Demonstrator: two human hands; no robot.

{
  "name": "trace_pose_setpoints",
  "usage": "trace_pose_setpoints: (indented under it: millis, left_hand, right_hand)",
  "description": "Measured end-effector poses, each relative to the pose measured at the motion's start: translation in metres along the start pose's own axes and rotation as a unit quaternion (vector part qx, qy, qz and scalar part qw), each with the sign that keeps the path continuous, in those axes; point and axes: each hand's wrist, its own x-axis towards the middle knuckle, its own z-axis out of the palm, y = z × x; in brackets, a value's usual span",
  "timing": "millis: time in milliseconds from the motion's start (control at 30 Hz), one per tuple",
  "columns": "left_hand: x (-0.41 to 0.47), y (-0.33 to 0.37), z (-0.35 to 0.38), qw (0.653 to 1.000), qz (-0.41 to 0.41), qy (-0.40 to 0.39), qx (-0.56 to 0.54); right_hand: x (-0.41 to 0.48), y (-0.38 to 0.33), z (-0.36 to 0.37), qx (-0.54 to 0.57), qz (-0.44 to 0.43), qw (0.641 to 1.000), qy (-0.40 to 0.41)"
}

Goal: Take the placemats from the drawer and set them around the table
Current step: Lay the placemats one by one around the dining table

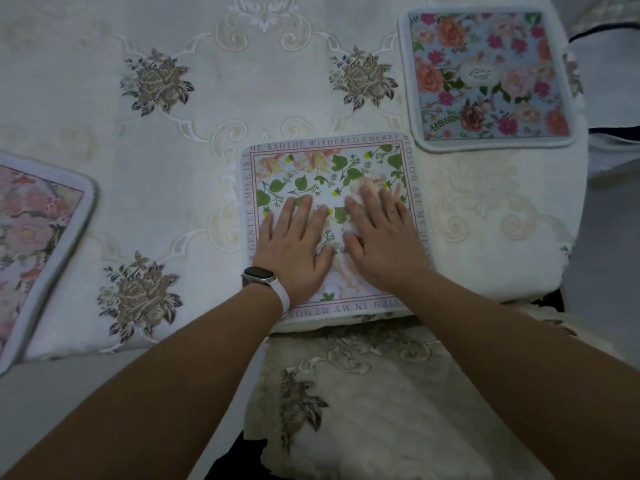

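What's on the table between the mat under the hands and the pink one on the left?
Only bare tablecloth with an embroidered rose, as the head view shows.

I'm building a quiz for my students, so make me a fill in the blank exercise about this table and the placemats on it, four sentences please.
1. In view, ____ placemats lie on the tablecloth.
2. The left hand and right hand press flat on the middle placemat, patterned with ____ leaves.
3. The smartwatch is worn on the ____ wrist.
4. The blue placemat lies farther away and to the ____ of the middle placemat.

Missing words: three; green; left; right
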Motion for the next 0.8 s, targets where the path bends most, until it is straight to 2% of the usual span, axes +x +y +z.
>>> trace_pose_setpoints:
  millis: [167,367,467,600,800]
  left_hand:
    - [-0.014,-0.014,-0.002,0.999,-0.041,0.01,0.007]
    - [-0.045,-0.023,-0.001,0.989,-0.142,0.026,-0.028]
    - [-0.059,-0.01,0.001,0.991,-0.134,0.023,-0.016]
    - [-0.066,0.006,0.005,1.0,-0.022,-0.01,0.001]
    - [-0.067,-0.002,0.002,1.0,0.019,-0.02,0.013]
  right_hand:
    - [-0.015,0.027,-0.002,0.022,0.106,0.994,-0.004]
    - [-0.028,0.019,-0.006,0.042,0.156,0.987,-0.022]
    - [-0.042,-0.014,-0.002,0.022,0.062,0.997,-0.046]
    - [-0.057,-0.05,0.007,-0.002,-0.113,0.993,-0.039]
    - [-0.058,-0.029,0.006,-0.024,-0.178,0.982,-0.055]
